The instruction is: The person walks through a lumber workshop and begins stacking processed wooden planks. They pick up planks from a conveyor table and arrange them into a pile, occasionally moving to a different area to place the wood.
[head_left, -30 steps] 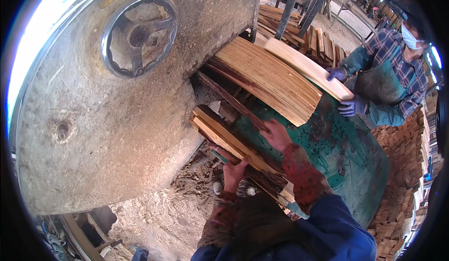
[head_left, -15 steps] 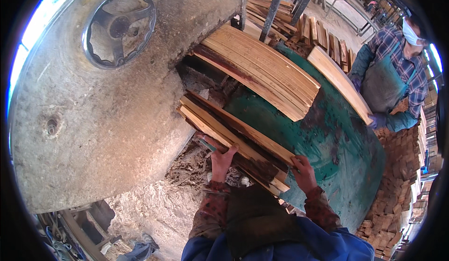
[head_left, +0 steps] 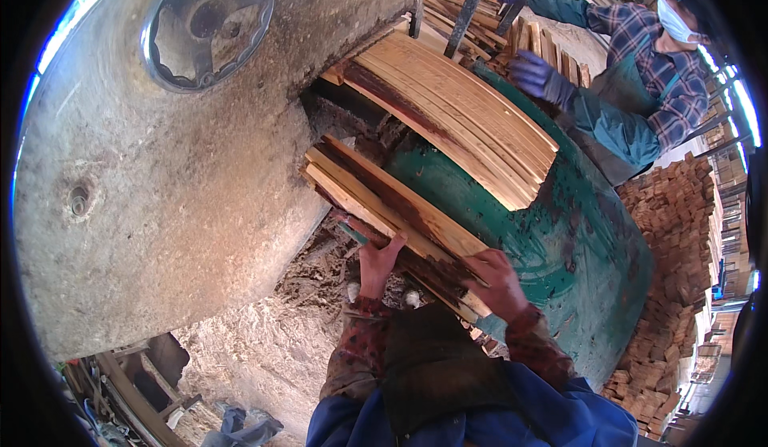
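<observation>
A small bundle of rough wooden boards [head_left: 352, 196], some edged with dark bark, lies slantwise in front of me. My left hand [head_left: 378, 264] grips its near side, thumb over the top edge and fingers hidden beneath. Closer to the right end, my right hand [head_left: 500, 284] is closed over the boards, its fingers bent across the upper face. Beyond them a larger row of planks [head_left: 460, 115], pressed side by side, rests partly over a green tabletop [head_left: 592, 247]; neither of my hands touches it.
A big pale machine panel with a metal handwheel [head_left: 206, 23] fills the left. Across the table a co-worker in a plaid shirt [head_left: 680, 115] reaches out with gloved hands. Stacked wood blocks [head_left: 672, 287] stand at right; sawdust [head_left: 256, 351] covers the floor below.
My right hand has slid from the bundle's far edge to over its top. The co-worker no longer holds the board, and their gloved hands have moved toward the metal posts and plank pile.
</observation>
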Demonstrator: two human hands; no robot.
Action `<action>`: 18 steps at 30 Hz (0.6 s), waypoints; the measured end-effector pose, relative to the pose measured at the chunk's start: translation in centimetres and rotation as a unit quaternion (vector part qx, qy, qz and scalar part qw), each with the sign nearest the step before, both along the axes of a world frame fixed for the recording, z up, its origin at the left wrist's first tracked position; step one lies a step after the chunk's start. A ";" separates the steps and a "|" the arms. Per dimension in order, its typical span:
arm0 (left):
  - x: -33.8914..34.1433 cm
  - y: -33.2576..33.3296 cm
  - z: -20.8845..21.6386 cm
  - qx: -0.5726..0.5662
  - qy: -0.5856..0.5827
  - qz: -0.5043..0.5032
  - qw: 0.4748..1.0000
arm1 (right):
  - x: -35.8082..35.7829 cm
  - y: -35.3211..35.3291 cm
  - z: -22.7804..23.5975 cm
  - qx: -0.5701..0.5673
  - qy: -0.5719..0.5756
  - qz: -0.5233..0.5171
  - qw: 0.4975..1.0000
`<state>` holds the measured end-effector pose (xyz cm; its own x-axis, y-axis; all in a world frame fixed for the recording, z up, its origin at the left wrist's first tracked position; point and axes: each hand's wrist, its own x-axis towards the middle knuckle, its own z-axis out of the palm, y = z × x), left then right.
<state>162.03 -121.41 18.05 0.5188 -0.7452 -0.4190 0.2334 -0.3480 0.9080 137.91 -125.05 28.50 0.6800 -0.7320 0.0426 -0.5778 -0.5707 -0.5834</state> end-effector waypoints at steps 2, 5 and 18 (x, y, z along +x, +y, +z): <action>0.1 0.2 0.2 -0.023 0.026 0.001 0.999 | 3.2 0.6 -0.4 -0.016 0.026 0.033 0.999; 0.0 0.0 -0.1 -0.115 0.027 0.027 0.993 | 4.7 0.9 -1.6 -0.084 0.059 0.036 0.994; 0.5 1.2 -1.9 -0.053 0.107 -0.031 0.992 | 0.4 0.9 -2.4 -0.016 0.031 -0.078 0.996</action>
<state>162.56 -120.16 16.12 0.3775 -0.8187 -0.4327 0.4055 -0.2739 0.8721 138.34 -124.12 26.12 0.5595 -0.8283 0.0288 -0.6955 -0.4881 -0.5274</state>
